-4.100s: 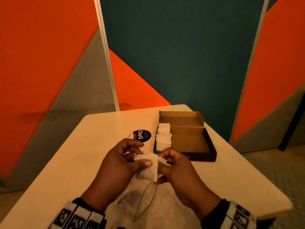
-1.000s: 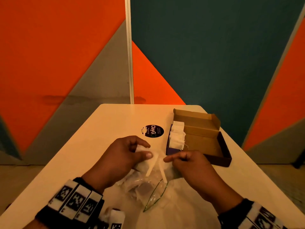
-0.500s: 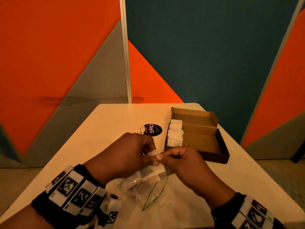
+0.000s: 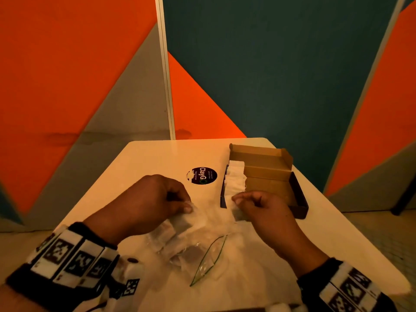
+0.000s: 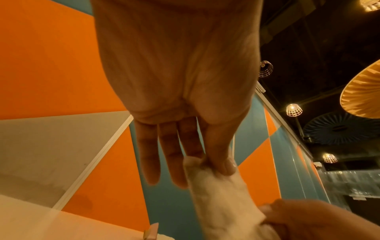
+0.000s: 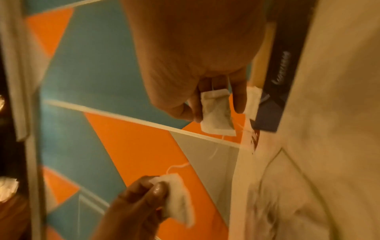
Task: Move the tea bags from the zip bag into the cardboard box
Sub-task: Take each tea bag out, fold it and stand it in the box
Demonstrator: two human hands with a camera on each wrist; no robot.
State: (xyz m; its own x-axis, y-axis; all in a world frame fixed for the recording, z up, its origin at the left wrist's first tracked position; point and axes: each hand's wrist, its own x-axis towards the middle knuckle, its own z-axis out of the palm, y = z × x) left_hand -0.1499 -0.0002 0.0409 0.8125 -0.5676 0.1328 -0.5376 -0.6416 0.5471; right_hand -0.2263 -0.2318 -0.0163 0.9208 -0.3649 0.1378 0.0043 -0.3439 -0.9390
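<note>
My left hand pinches a white tea bag just above the clear zip bag, which lies open on the table with more tea bags inside. In the left wrist view, thumb and finger clamp that tea bag. My right hand holds a second tea bag at the near left corner of the open cardboard box. A thin string trails between the two bags. A row of tea bags stands along the box's left wall.
A round black sticker marks the table left of the box. Orange, grey and teal wall panels stand close behind the table's far edge. The table's right edge drops off just beyond the box.
The hands, joined on the tea bags half a second ago, have pulled apart. Each now holds one bag, and the right hand has moved towards the box.
</note>
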